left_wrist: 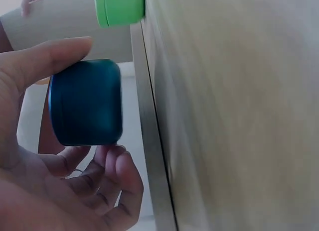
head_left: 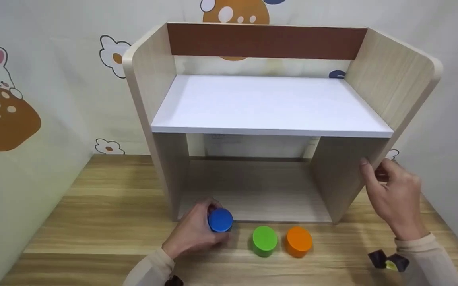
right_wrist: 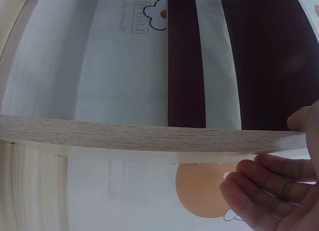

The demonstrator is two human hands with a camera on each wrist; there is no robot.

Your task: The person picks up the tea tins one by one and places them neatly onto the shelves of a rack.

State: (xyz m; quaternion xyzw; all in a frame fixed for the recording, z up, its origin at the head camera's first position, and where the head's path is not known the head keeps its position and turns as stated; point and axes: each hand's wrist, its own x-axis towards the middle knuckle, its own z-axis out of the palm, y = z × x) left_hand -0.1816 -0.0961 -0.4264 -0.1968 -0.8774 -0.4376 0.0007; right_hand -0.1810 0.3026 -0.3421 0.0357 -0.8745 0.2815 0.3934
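My left hand [head_left: 197, 230] holds a small round blue tin [head_left: 220, 220] between thumb and fingers. In the left wrist view, a gap shows between the base of the blue tin [left_wrist: 87, 102] and the tabletop. A two-tier wooden shelf [head_left: 272, 130] with a white upper board stands just behind it. At the shelf's right side panel, my right hand [head_left: 398, 194] grips the front edge, thumb on the inner face and fingers on the outer side. To the right of the blue tin, a green tin [head_left: 264, 241] and an orange tin [head_left: 298, 242] stand side by side on the table.
The wood-grain table [head_left: 105, 222] extends on both sides of the shelf. A pale printed cloth [head_left: 66, 87] with rabbit and flower pictures hangs behind and at the sides. A brown-red board [head_left: 268, 41] crosses the shelf's top back.
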